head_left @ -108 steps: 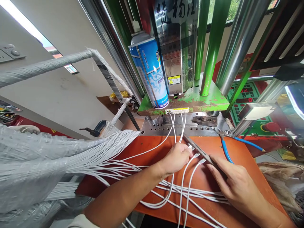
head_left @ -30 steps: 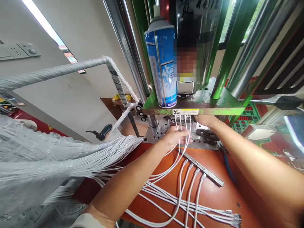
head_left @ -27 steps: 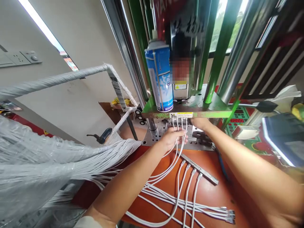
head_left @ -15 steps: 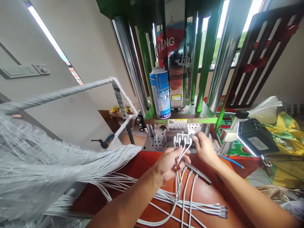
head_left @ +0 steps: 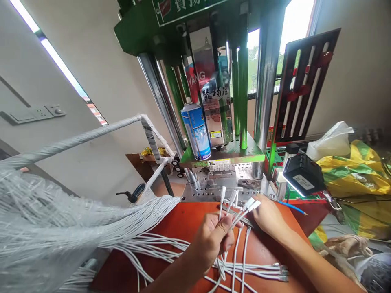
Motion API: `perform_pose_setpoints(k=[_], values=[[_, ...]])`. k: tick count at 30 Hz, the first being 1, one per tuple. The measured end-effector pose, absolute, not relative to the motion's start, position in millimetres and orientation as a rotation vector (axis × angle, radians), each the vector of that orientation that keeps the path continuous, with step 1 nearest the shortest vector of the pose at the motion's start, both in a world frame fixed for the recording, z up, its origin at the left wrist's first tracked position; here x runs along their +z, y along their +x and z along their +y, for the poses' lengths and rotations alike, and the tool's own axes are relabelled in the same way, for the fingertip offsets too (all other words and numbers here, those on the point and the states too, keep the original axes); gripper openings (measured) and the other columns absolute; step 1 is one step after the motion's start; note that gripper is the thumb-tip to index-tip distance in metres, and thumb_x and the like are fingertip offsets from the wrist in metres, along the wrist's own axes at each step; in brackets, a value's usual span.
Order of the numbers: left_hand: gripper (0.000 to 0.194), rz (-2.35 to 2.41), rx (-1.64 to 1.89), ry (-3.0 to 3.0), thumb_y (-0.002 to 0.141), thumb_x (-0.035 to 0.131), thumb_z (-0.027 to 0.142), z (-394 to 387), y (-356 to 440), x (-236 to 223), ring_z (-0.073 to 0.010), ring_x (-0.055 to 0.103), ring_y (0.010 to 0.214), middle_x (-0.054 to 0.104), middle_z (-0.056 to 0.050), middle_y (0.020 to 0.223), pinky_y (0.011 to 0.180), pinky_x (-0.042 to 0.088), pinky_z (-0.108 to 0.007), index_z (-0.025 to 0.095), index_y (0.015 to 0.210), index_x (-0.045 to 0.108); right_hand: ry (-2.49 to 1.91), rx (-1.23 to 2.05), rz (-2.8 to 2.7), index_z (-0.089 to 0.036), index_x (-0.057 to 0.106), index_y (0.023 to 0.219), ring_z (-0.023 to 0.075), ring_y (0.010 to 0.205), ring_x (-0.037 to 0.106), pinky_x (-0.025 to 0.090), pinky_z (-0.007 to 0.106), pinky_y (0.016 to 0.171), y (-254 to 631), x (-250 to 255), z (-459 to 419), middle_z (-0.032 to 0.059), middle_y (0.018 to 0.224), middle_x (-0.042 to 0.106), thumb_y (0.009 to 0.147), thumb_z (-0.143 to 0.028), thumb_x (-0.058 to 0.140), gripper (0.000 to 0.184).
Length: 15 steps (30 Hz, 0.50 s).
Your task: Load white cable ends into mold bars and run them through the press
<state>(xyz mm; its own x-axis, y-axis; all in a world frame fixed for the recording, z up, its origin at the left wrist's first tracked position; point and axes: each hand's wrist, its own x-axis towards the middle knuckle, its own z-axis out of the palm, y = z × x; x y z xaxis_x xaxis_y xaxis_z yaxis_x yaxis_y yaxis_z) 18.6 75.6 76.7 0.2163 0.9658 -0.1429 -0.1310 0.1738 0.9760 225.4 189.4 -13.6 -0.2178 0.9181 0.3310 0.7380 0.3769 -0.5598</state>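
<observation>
White cables [head_left: 240, 218] are grasped by the left hand [head_left: 210, 244]; the right hand [head_left: 270, 217] is held open just beside their plugs [head_left: 252, 204], above the orange surface [head_left: 171, 221].

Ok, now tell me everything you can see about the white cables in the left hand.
The white cables are thin, round and smooth, probably plastic-sheathed, gathered in a bunch by the left hand. Their upper ends fan out and finish in small white connectors, two of them close to the right hand's fingertips. Below the grip they drop toward the orange-red workbench and tangle among other loose cables.
</observation>
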Motion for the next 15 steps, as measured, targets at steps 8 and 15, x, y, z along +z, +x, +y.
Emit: perform_pose_setpoints(k=[8, 15], values=[[0.054, 1.011, 0.965, 1.288, 0.092, 0.060, 0.067, 71.4, 10.8, 82.3, -0.0068, 0.030, 0.040, 0.041, 0.006, 0.045, 0.045, 0.023, -0.021, 0.014, 0.091, 0.068, -1.203, 0.905, -1.886, -0.018, 0.067, 0.098, 0.0223, 0.079, 0.062, 0.049, 0.037, 0.075, 218.5, 24.3, 176.8, 0.0078, 0.084, 0.067, 0.105, -0.060, 0.023, 0.061], [0.056, 1.020, 0.873, 1.344, 0.091, 0.061, 0.069, 70.1, 10.5, 84.6, -0.0067, 0.034, 0.043, 0.041, 0.005, 0.047, 0.046, 0.023, -0.021, 0.014, 0.087, 0.069, -0.592, 1.856, -1.332, -0.018, 0.067, 0.105, 0.0150, 0.066, 0.060, 0.047, 0.029, 0.063, 216.7, 45.3, 149.4, 0.0033, 0.082, 0.068, 0.086, -0.061, 0.071, 0.047]])
